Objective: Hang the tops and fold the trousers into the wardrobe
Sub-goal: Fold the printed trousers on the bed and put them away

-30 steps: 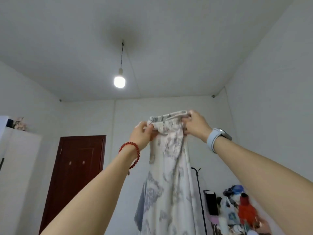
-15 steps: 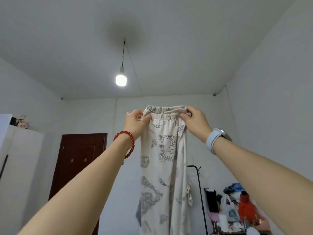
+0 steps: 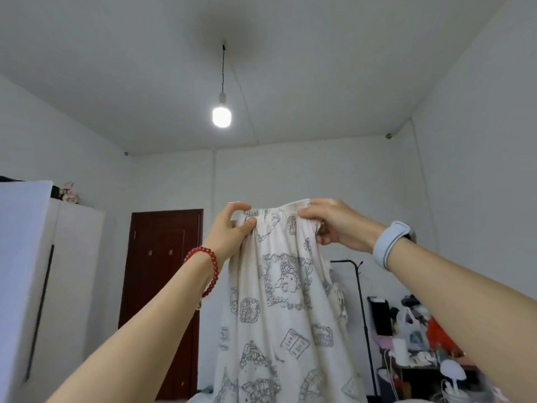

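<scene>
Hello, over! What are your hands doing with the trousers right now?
Left hand and right hand each grip the waistband. Printed trousers hang unfolded. Nothing blocking.

1 trousers (image 3: 279, 301), 2 hands, 1 door (image 3: 162, 286)

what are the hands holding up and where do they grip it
Both hold the printed white trousers by the elastic waistband: the left hand pinches its left end, the right hand grips its right end.

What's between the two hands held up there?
In the head view, the trousers' gathered waistband spans from the left hand to the right hand; both grip it.
</scene>
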